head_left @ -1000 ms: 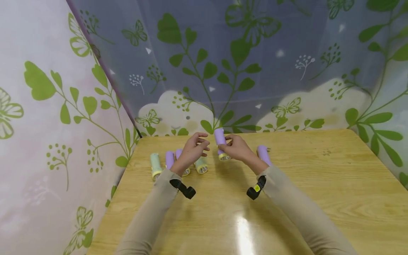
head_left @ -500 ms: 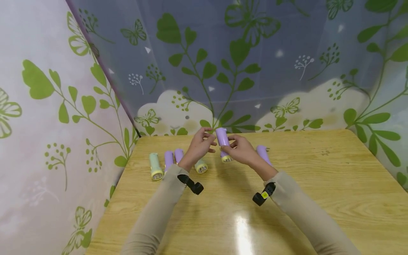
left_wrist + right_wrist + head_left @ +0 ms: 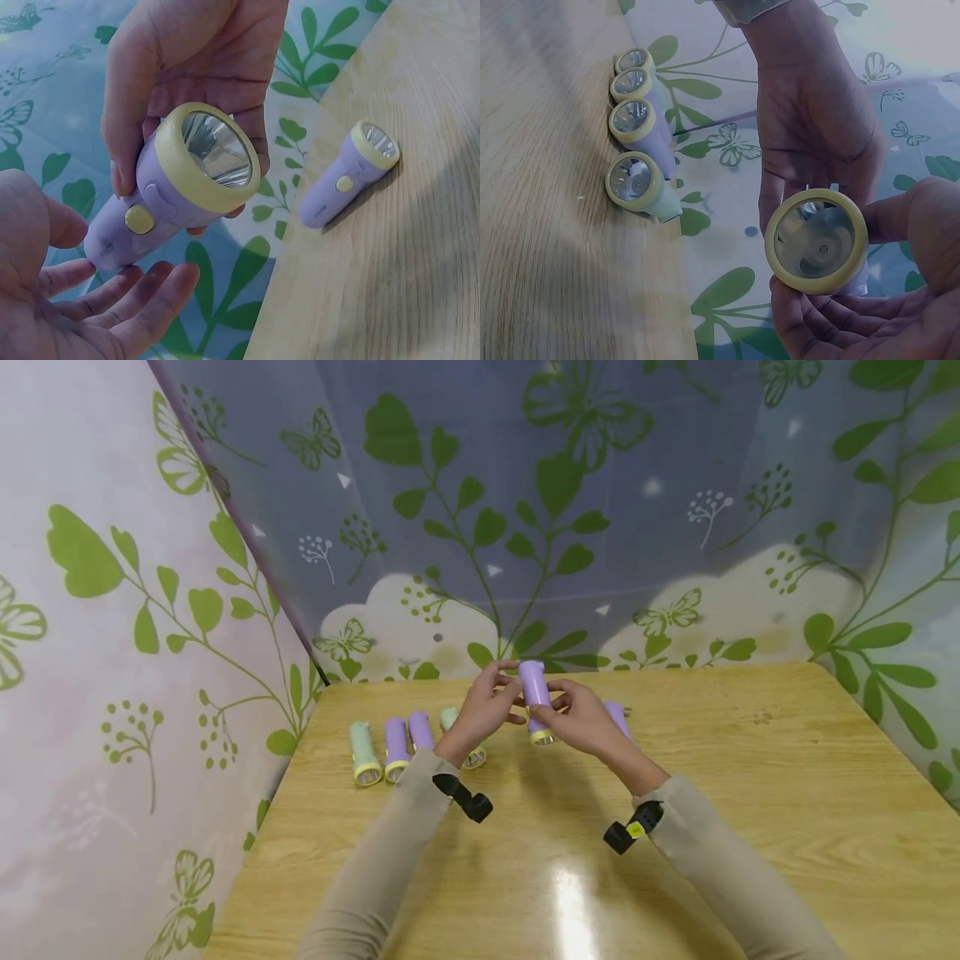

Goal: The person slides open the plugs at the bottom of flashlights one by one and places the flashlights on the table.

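A purple flashlight (image 3: pixel 536 692) with a pale yellow head ring is held over the far part of the table, lens end toward me. My right hand (image 3: pixel 581 720) grips its body between thumb and fingers. The yellow button (image 3: pixel 139 220) shows in the left wrist view, close to the right thumb. My left hand (image 3: pixel 487 708) reaches in from the left with fingers spread and loosely bent. In the left wrist view, the left fingers (image 3: pixel 154 296) lie right at the tail of the flashlight, with the thumb apart from it.
On the wooden table (image 3: pixel 510 868), a green flashlight (image 3: pixel 363 745), two purple flashlights (image 3: pixel 397 739) and another green flashlight (image 3: pixel 474 757) lie in a row at left. One more purple flashlight (image 3: pixel 618 717) lies behind my right wrist. A patterned curtain (image 3: pixel 465 527) hangs behind the table.
My right hand has moved slightly right with the flashlight. My left hand has come right and up from the row, close to the held flashlight, uncovering more of the row.
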`<action>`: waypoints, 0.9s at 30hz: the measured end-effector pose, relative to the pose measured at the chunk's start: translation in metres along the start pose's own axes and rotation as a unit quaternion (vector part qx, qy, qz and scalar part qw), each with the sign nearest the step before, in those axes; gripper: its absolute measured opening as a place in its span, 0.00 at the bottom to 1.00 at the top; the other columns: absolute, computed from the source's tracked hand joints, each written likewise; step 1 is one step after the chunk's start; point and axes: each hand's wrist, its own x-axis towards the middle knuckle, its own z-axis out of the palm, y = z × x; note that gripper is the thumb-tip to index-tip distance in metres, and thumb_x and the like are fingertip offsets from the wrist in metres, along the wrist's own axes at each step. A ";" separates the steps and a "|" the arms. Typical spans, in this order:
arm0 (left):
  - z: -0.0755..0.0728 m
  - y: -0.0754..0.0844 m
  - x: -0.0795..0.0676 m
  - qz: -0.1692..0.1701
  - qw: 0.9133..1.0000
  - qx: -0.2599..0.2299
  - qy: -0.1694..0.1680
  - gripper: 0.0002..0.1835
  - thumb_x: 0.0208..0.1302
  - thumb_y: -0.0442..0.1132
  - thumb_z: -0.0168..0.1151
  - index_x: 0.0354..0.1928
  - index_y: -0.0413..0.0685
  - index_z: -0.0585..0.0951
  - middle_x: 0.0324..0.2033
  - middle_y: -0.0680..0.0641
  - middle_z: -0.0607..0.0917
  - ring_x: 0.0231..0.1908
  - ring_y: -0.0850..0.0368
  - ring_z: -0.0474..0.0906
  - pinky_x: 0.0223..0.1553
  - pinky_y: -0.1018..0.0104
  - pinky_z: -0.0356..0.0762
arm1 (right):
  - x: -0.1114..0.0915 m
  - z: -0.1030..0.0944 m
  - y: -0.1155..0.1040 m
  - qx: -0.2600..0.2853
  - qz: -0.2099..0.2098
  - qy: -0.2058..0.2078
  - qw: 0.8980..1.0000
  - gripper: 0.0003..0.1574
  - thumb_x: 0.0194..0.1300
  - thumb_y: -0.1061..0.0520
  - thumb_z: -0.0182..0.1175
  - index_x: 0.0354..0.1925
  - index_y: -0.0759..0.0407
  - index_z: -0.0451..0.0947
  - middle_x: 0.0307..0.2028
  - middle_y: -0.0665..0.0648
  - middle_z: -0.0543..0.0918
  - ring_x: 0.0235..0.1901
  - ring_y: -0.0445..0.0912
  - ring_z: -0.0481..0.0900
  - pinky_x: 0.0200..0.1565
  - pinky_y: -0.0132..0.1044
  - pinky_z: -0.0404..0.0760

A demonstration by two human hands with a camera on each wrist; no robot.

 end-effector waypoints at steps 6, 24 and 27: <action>0.005 0.004 -0.001 0.002 1.000 -0.023 -0.019 0.23 0.81 0.43 0.47 0.72 0.50 0.63 0.59 0.34 0.75 0.48 0.39 0.85 0.45 0.48 0.89 | -0.008 -0.006 0.000 0.017 -0.005 0.002 1.000 0.38 0.73 0.47 0.59 0.72 0.64 0.64 0.50 0.69 0.83 0.41 0.51 0.87 0.41 0.42 0.87; 0.012 0.006 -0.004 0.004 0.999 -0.032 -0.036 0.20 0.82 0.43 0.45 0.71 0.52 0.63 0.57 0.34 0.75 0.41 0.49 0.84 0.40 0.50 0.89 | -0.020 -0.010 0.001 0.005 -0.038 0.002 0.999 0.38 0.74 0.49 0.59 0.73 0.65 0.63 0.51 0.71 0.83 0.42 0.52 0.86 0.39 0.39 0.87; 0.013 0.005 -0.004 0.004 0.999 -0.033 -0.034 0.20 0.82 0.43 0.45 0.70 0.52 0.64 0.56 0.34 0.75 0.40 0.49 0.84 0.37 0.55 0.90 | -0.021 -0.009 0.001 0.004 -0.038 0.002 0.999 0.38 0.74 0.49 0.59 0.72 0.66 0.63 0.52 0.71 0.83 0.42 0.53 0.86 0.40 0.42 0.88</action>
